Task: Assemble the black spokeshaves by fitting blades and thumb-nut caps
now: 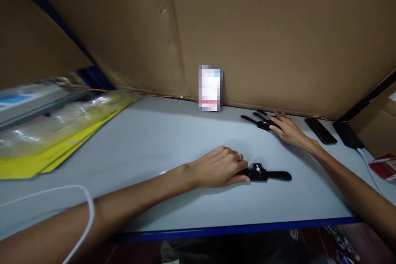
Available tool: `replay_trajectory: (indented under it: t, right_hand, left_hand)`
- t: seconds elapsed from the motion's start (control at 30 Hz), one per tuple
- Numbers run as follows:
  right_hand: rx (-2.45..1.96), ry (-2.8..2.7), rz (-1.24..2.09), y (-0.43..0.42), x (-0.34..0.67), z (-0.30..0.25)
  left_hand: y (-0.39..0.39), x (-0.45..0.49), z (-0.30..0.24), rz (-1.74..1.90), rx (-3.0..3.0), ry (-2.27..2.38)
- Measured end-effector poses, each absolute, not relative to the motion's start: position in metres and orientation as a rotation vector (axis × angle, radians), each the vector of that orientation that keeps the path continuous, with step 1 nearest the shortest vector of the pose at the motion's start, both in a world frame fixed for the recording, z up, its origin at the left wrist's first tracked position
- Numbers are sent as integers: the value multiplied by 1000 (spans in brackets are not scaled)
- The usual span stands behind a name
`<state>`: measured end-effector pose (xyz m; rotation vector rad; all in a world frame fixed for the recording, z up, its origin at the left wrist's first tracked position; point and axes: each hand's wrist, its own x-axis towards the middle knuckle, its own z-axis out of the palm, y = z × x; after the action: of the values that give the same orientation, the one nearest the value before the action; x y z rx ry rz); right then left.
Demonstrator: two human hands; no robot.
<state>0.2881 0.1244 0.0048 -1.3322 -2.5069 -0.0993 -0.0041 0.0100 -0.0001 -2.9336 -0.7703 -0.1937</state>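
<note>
A black smartwatch (262, 173) lies flat on the pale table (154, 144), its strap running left to right. My left hand (221, 167) rests on the table with curled fingers closed over the watch's left strap end; a ring shows on one finger. Farther back, my right hand (286, 128) lies palm down with fingers stretched out over more black watches (258, 121) near the cardboard wall, touching them.
A stack of yellow-backed clear blister packs (55, 132) fills the left side. A blurred small card (210, 88) leans on the cardboard wall (247, 29). Two dark phones (321, 130) lie at the far right, one with a white cable (369, 169). Another white cable (86, 210) crosses my left forearm.
</note>
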Motion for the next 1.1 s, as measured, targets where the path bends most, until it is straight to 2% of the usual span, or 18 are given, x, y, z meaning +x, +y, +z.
replay_trajectory:
  t: [0.13, 0.23, 0.37, 0.5, 0.7, 1.1]
  right_hand:
    - [-1284, -2415, -30, 86, 269, 31]
    - [-1126, -2527, 260, 46, 255, 45]
    - [-1015, -2774, 322, 8, 239, 47]
    - [-1015, -2852, 197, -5, 230, 37]
    - [-743, -2881, 145, -5, 232, 38]
    - [-758, -2842, -84, -9, 231, 35]
  left_hand:
    - [10, -6, -2, -213, -2938, -753]
    - [10, -7, -3, -224, -2934, -758]
    - [10, -9, -2, -219, -2973, -773]
    - [10, -10, -2, -268, -3017, -760]
    - [10, -10, -2, -275, -3043, -774]
    - [10, -9, -3, -270, -3001, -764]
